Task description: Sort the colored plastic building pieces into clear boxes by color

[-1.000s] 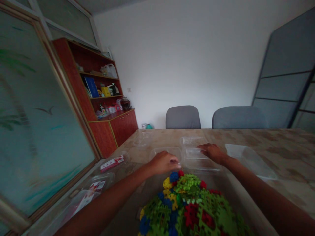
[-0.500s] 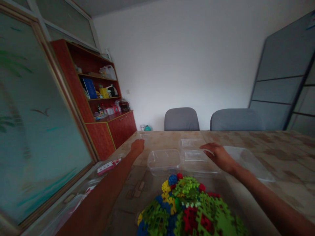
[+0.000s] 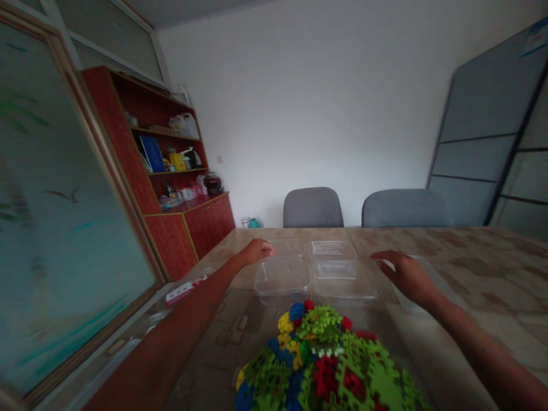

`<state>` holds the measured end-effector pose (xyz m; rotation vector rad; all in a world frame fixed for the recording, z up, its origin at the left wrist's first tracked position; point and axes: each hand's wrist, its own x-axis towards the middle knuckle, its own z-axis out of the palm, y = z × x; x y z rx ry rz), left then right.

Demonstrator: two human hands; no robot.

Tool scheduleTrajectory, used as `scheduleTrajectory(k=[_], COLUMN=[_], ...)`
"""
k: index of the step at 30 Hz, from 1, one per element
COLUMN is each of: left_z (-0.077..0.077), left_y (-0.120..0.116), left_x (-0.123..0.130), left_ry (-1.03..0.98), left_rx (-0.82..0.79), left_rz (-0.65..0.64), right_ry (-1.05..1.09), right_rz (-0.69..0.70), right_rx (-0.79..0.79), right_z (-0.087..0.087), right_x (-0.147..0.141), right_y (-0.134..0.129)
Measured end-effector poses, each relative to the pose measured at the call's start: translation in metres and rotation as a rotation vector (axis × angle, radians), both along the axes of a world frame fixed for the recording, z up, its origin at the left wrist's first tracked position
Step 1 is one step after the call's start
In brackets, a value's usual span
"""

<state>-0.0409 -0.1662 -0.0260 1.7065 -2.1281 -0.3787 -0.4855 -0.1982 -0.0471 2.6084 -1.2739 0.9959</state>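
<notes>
Beyond colourful plastic pieces (image 3: 329,359), the half-curled left hand (image 3: 256,252) touches the far-left clear container (image 3: 286,248); the right hand (image 3: 405,275), loosely open, hovers right of the other containers (image 3: 338,271).

Left hand (image 3: 256,252) — at rear-left clear container (image 3: 289,246)
</notes>
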Motion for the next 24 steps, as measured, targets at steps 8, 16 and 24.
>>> scheduleTrajectory(k=[8,16,24], left_z=[-0.008,-0.020,-0.027], left_y=[0.017,0.027,0.006], left_x=[-0.001,-0.009,-0.018], left_ry=[0.003,0.047,0.077], left_rx=[-0.207,-0.143,-0.093], left_rz=[0.144,0.026,-0.005], right_ry=[0.121,0.226,0.269], right_rz=[-0.344,-0.347,-0.211], right_rx=[0.125,0.169,0.166], right_z=[-0.012,-0.030,-0.021], right_x=[-0.034,-0.024,-0.010], right_y=[-0.012,-0.014,-0.026])
